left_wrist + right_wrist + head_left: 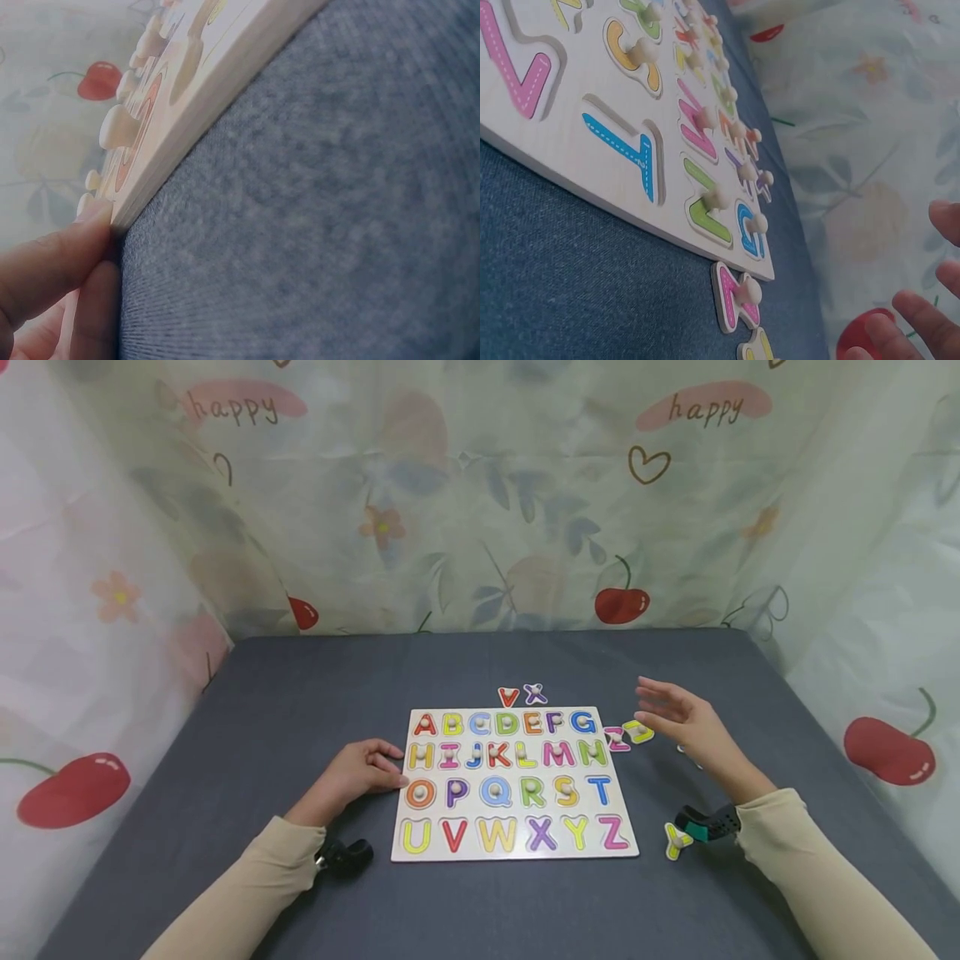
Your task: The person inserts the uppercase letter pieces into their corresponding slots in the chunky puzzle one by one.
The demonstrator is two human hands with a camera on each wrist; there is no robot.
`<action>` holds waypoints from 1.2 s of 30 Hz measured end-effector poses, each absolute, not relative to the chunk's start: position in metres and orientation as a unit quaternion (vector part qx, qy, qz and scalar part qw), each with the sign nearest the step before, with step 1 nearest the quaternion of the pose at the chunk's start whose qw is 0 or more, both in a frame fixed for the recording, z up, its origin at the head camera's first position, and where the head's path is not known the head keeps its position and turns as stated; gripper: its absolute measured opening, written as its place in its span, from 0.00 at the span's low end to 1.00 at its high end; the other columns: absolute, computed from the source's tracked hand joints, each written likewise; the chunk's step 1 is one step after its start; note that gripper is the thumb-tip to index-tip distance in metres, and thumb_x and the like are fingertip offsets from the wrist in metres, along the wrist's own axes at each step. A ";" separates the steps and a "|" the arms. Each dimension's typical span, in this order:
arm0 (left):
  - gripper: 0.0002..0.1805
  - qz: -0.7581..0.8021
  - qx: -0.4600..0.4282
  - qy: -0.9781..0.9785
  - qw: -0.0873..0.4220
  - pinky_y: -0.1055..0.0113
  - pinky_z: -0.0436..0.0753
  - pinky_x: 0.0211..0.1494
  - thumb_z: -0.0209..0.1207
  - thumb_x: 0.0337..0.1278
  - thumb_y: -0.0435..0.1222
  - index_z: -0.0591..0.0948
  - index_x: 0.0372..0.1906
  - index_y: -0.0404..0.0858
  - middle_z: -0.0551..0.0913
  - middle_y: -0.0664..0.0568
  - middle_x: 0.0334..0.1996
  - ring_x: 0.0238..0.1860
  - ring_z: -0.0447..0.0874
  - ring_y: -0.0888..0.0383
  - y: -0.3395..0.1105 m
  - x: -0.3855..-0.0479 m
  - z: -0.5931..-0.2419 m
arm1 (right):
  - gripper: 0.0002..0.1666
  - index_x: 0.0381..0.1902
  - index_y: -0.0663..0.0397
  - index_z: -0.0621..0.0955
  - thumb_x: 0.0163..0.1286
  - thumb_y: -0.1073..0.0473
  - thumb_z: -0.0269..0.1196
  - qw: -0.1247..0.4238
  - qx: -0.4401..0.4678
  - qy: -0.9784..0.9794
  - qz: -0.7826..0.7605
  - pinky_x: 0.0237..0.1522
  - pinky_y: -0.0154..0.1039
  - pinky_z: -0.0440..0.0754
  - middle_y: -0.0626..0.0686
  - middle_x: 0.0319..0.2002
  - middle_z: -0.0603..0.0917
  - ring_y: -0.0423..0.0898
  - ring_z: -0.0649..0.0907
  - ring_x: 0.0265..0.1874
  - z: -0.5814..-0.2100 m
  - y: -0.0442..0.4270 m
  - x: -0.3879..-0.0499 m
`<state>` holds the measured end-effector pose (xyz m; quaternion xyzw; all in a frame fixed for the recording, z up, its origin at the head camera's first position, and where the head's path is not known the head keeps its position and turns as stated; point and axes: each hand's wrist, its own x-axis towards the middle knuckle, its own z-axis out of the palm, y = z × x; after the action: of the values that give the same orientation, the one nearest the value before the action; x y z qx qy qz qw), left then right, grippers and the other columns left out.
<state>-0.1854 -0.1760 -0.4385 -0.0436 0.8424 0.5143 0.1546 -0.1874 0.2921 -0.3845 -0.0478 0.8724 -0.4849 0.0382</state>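
A wooden alphabet puzzle board [517, 852] lies flat on the table. My left hand [358, 777] holds its left edge, the thumb on the rim beside the O piece [420, 793]. Knobbed letters fill A through S; the T recess [598, 791] and the bottom row show printed letters without knobs. My right hand [686, 722] hovers in the air right of the board, fingers extended and holding nothing. Close to it lie a pink Z piece [617, 740] and a yellow U-shaped piece [639, 732]. Another piece is mostly hidden behind that hand.
Beyond the board's far edge lie a red V piece [508, 697] and a purple X piece [535, 694]. A yellow Y piece [677, 841] sits by the right wrist strap [708, 823]. A dark cloth [330, 685] covers the table, with printed curtains [465, 510] around it.
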 end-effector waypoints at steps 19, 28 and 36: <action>0.26 0.515 -0.051 0.840 0.160 0.69 0.78 0.32 0.74 0.43 0.33 0.78 0.50 0.33 0.84 0.50 0.27 0.28 0.80 0.61 -0.175 -0.186 -0.437 | 0.43 0.75 0.45 0.59 0.68 0.37 0.58 0.007 -0.007 0.894 -0.448 0.57 0.56 0.73 0.61 0.70 0.67 0.61 0.69 0.66 -0.392 0.331 -0.176; 0.26 0.514 -0.050 0.842 0.156 0.69 0.78 0.32 0.74 0.43 0.33 0.78 0.50 0.33 0.84 0.50 0.27 0.27 0.80 0.61 -0.176 -0.186 -0.438 | 0.43 0.69 0.60 0.66 0.66 0.42 0.64 0.068 0.003 0.922 -0.380 0.37 0.35 0.80 0.68 0.63 0.72 0.27 0.75 0.38 -0.405 0.368 -0.172; 0.25 0.521 -0.041 0.838 0.156 0.70 0.79 0.33 0.73 0.43 0.32 0.78 0.49 0.32 0.84 0.51 0.27 0.28 0.81 0.61 -0.177 -0.187 -0.440 | 0.30 0.58 0.65 0.78 0.62 0.53 0.69 0.106 -0.009 0.926 -0.362 0.31 0.35 0.79 0.58 0.43 0.84 0.35 0.78 0.31 -0.413 0.379 -0.177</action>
<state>-0.1866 -0.1766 -0.4399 -0.0411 0.8379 0.5215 0.1559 -0.1769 0.3792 -0.4132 -0.0092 0.9262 -0.3617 0.1057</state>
